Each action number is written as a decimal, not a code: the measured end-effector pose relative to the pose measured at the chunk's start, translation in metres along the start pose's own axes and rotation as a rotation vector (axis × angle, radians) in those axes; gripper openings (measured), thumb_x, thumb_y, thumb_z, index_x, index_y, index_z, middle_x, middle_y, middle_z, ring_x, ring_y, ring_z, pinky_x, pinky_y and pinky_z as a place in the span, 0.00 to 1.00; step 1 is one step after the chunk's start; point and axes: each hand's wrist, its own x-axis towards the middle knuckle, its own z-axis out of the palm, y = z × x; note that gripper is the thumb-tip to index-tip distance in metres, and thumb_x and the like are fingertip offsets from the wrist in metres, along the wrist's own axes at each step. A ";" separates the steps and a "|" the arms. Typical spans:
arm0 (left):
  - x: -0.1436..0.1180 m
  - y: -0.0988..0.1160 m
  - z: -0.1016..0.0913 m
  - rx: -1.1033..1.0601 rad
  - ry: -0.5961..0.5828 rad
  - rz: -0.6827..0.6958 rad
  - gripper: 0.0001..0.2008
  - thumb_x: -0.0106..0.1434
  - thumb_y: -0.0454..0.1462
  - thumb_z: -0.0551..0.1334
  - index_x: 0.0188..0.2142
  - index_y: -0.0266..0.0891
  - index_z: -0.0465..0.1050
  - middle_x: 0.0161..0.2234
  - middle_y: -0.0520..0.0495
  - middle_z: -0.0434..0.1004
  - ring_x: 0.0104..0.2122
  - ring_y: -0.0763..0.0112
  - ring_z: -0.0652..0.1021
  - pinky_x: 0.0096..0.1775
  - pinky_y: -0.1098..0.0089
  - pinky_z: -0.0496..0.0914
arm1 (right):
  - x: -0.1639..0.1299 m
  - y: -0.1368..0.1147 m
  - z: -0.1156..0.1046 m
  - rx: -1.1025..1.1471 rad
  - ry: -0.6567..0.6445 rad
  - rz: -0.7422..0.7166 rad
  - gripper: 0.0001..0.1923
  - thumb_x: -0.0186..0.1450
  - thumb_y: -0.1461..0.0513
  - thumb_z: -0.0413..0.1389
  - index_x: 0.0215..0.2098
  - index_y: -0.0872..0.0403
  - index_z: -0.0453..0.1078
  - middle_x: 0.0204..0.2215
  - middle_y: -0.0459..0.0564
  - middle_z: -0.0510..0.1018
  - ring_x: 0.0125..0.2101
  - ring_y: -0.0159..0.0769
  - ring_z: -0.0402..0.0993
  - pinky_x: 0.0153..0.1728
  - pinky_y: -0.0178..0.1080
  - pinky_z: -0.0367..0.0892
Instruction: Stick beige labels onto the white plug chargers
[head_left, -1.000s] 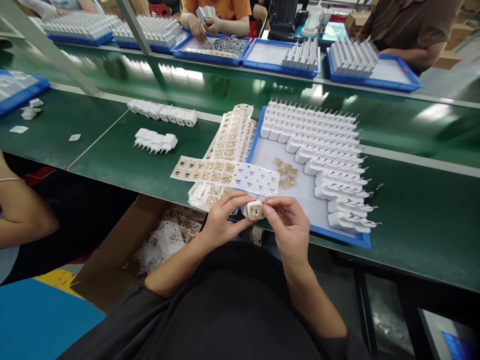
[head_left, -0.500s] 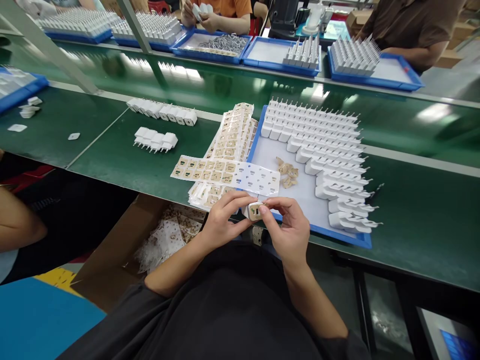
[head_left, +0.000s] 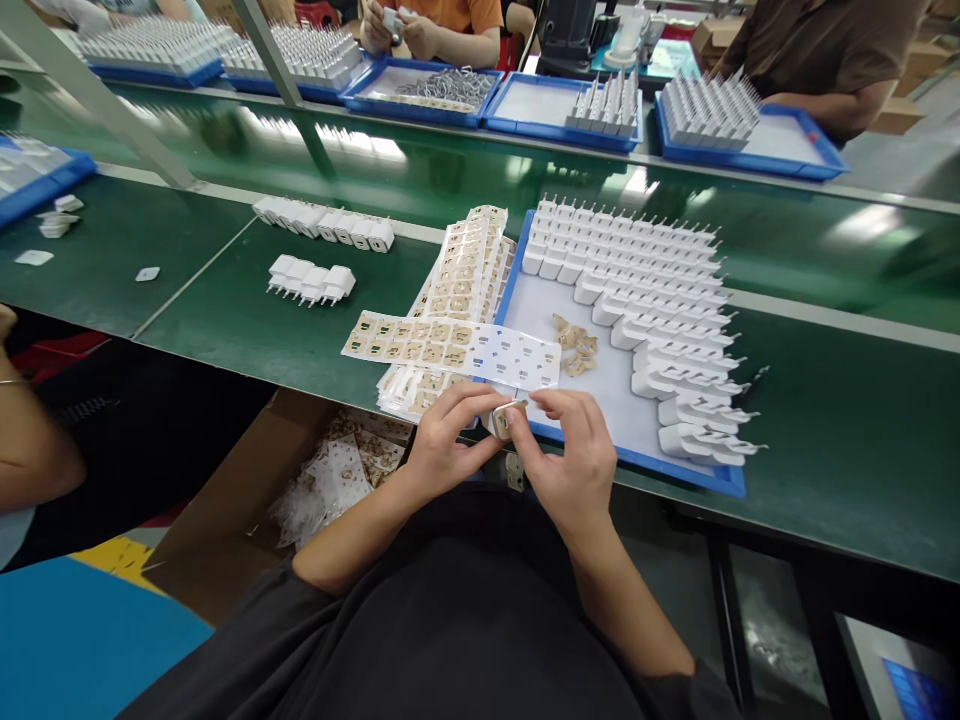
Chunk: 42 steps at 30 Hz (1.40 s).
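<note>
Head view, white adapter [head_left: 500, 422]: held at the near edge of the table [head_left: 825, 460], in front of the blue tray [head_left: 660, 467]; a small, blocky body with rounded corners is shown.
Adapter's face: turned upward toward the camera, covered in tan with a pale rim around it, and partly hidden by a thumb.
Left hand [head_left: 450, 435]: closed around the adapter's side, by which the body is gripped.
Right hand [head_left: 574, 455]: half curled, its thumb laid on the tan face and its forefinger raised slightly apart; whether anything is pinched cannot be told.
Sticker sheet [head_left: 517, 357]: laid across a stack, partly stripped of tan pieces.
Tan scraps [head_left: 575, 345]: heaped in the tray beside pinned white units [head_left: 622, 270].
</note>
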 end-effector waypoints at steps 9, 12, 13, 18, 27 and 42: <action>-0.004 -0.002 0.009 0.117 0.124 0.178 0.21 0.62 0.31 0.68 0.53 0.46 0.69 0.44 0.46 0.75 0.45 0.65 0.79 0.48 0.61 0.78 | -0.003 0.007 0.014 0.783 -0.214 0.440 0.06 0.66 0.60 0.59 0.42 0.48 0.73 0.46 0.50 0.78 0.50 0.41 0.76 0.50 0.43 0.75; -0.004 -0.004 0.011 0.151 0.150 0.226 0.22 0.62 0.31 0.69 0.53 0.47 0.69 0.44 0.47 0.75 0.46 0.64 0.79 0.49 0.60 0.78 | -0.006 0.004 0.021 0.888 -0.150 0.509 0.04 0.65 0.61 0.59 0.39 0.48 0.74 0.44 0.49 0.78 0.48 0.41 0.76 0.51 0.44 0.73; -0.004 -0.005 0.012 0.163 0.155 0.236 0.22 0.62 0.31 0.69 0.53 0.47 0.69 0.44 0.47 0.75 0.46 0.64 0.79 0.48 0.61 0.78 | -0.006 0.003 0.022 0.913 -0.132 0.533 0.03 0.64 0.61 0.60 0.38 0.48 0.74 0.43 0.49 0.79 0.47 0.41 0.76 0.51 0.44 0.73; -0.003 -0.007 0.013 0.201 0.178 0.274 0.20 0.63 0.30 0.67 0.52 0.47 0.69 0.43 0.47 0.76 0.46 0.64 0.80 0.48 0.61 0.79 | -0.004 -0.003 0.024 1.035 -0.078 0.662 0.03 0.61 0.62 0.63 0.34 0.48 0.78 0.41 0.46 0.79 0.45 0.38 0.75 0.49 0.41 0.71; -0.002 -0.004 0.008 0.045 0.139 0.159 0.20 0.63 0.33 0.68 0.53 0.46 0.68 0.44 0.46 0.75 0.44 0.65 0.80 0.48 0.60 0.79 | 0.000 0.009 0.012 0.971 -0.249 0.547 0.09 0.63 0.63 0.62 0.42 0.46 0.79 0.46 0.47 0.81 0.49 0.41 0.76 0.52 0.45 0.71; 0.005 -0.026 -0.013 0.064 0.047 -0.247 0.20 0.62 0.40 0.69 0.53 0.42 0.70 0.49 0.42 0.79 0.47 0.62 0.80 0.44 0.66 0.76 | 0.025 0.075 -0.018 0.111 0.022 0.187 0.06 0.69 0.58 0.58 0.42 0.49 0.75 0.36 0.50 0.81 0.38 0.41 0.78 0.42 0.46 0.75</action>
